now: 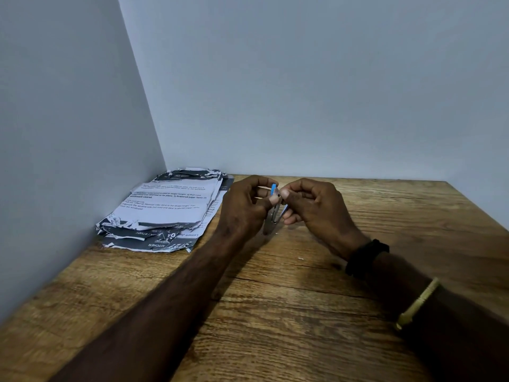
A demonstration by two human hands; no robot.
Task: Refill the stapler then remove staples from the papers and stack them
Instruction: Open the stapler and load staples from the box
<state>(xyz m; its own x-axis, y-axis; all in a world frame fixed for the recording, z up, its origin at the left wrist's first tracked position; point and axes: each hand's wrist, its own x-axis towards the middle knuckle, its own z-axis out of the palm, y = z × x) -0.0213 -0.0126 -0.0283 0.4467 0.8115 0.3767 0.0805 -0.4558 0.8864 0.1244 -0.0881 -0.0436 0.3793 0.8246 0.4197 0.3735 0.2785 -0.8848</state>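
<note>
Between left hand and right hand: stapler, gripped by both.

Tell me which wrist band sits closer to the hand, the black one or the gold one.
The black band. It wraps the right wrist just behind the right hand, while the gold bangle sits farther up the forearm, nearer the camera.

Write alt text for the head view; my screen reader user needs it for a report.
Two hands, left and right, hold a small blue and metal stapler between them, just above a wooden table. A ragged stack of printed papers lies at the left in the corner of grey walls.
</note>
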